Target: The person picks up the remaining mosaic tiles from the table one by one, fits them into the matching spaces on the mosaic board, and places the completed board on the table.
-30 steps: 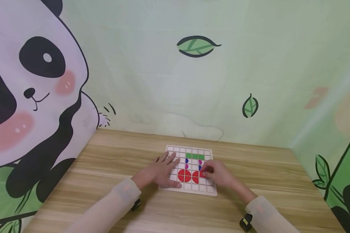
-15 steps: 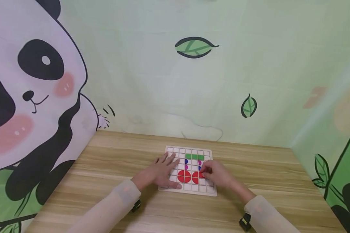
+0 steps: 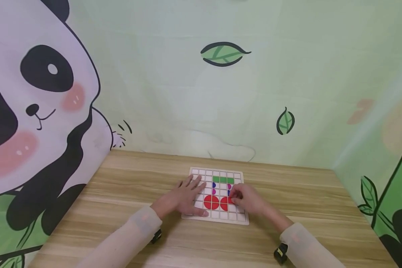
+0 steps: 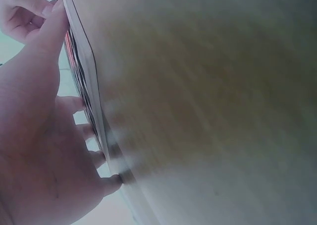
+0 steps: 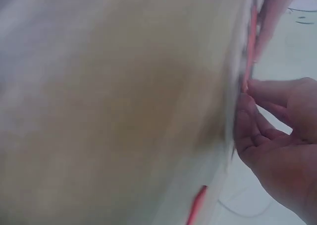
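A square white grid board (image 3: 223,216) lies on the wooden table. Coloured pieces sit in it: a green strip (image 3: 223,180), small blue and magenta half-round pieces (image 3: 214,191), a full red circle (image 3: 211,202) and a second red round shape (image 3: 225,203). My left hand (image 3: 190,197) rests with spread fingers on the board's left part; the left wrist view shows the fingertips along its edge. My right hand (image 3: 249,199) pinches a red piece (image 3: 231,200) at the right side of the second round shape, with thumb and fingers together. Its fingers partly hide that piece and a blue one.
The wooden table (image 3: 147,167) extends around the board. Behind it hangs a pale green backdrop (image 3: 174,93) with a panda and leaves. A blurred red strip (image 5: 197,205) shows low in the right wrist view; what it is I cannot tell.
The head view has shifted slightly. Both hands keep almost the same places; the right fingers stay at the red piece with barely any movement.
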Motion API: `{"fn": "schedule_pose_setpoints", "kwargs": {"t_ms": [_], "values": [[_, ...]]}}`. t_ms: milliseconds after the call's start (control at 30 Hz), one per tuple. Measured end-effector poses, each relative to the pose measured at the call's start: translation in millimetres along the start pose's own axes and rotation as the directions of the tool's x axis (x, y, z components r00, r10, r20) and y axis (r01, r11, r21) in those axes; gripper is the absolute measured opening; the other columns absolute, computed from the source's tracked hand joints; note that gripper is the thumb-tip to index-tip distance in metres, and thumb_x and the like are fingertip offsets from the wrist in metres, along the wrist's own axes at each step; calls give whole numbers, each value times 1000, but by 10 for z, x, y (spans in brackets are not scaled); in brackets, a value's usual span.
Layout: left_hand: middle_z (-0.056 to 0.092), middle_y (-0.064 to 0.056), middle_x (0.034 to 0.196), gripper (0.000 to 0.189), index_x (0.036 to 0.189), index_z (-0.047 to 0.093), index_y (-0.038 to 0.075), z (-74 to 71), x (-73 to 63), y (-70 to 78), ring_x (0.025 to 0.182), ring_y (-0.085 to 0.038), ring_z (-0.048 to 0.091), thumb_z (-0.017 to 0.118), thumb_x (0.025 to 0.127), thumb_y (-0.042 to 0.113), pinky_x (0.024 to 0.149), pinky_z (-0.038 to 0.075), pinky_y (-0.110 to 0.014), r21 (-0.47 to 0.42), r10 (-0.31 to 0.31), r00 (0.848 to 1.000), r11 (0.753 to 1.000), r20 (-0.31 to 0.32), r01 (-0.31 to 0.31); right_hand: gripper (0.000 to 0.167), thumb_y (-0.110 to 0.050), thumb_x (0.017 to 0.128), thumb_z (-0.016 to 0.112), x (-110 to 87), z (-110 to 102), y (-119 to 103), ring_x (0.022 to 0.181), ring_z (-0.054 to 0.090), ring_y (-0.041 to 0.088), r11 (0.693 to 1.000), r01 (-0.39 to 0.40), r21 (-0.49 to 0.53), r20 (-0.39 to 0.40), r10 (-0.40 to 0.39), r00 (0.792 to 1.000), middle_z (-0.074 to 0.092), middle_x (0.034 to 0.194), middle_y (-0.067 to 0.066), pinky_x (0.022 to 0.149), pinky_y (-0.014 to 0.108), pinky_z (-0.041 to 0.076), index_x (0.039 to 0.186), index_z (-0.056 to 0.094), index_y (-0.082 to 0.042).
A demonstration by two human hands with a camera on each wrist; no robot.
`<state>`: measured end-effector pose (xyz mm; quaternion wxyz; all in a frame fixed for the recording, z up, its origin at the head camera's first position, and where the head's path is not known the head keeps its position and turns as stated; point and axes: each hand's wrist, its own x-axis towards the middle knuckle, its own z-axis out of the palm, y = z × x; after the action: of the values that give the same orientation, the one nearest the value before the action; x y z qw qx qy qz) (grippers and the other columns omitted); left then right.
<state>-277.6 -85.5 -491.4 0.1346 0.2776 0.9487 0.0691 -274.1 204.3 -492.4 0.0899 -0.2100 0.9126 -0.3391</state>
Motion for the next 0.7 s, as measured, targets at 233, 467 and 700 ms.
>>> {"fn": "schedule_pose_setpoints", "kwargs": {"t_ms": [233, 467, 700], "values": [[2, -8, 179, 116, 172, 18, 23, 21, 15, -24, 163, -39, -2, 60, 85, 87, 128, 11, -64, -1, -3, 1000, 1000, -5, 3, 11, -11, 101, 72, -64, -216, -50, 87, 59, 18, 999, 29, -21, 22, -28, 999, 67, 97, -1, 78, 30, 54, 112, 72, -6], [3, -7, 179, 116, 172, 18, 23, 14, 29, -13, 163, -39, -2, 60, 84, 87, 127, 12, -65, 7, -5, 1000, 1000, -9, 5, 14, -12, 103, 71, -254, -492, 57, 90, 62, 18, 999, 27, -47, -4, -27, 1000, 70, 99, 1, 79, 31, 56, 113, 73, -4], [3, -8, 179, 116, 172, 18, 23, 26, 31, -14, 163, -40, -1, 59, 84, 87, 127, 12, -65, 15, -1, 1000, 1000, -9, 2, 7, -10, 100, 74, -452, -634, 311, 83, 61, 13, 994, 66, -91, 16, -65, 998, 68, 91, -1, 72, 28, 55, 103, 72, -4]]}}
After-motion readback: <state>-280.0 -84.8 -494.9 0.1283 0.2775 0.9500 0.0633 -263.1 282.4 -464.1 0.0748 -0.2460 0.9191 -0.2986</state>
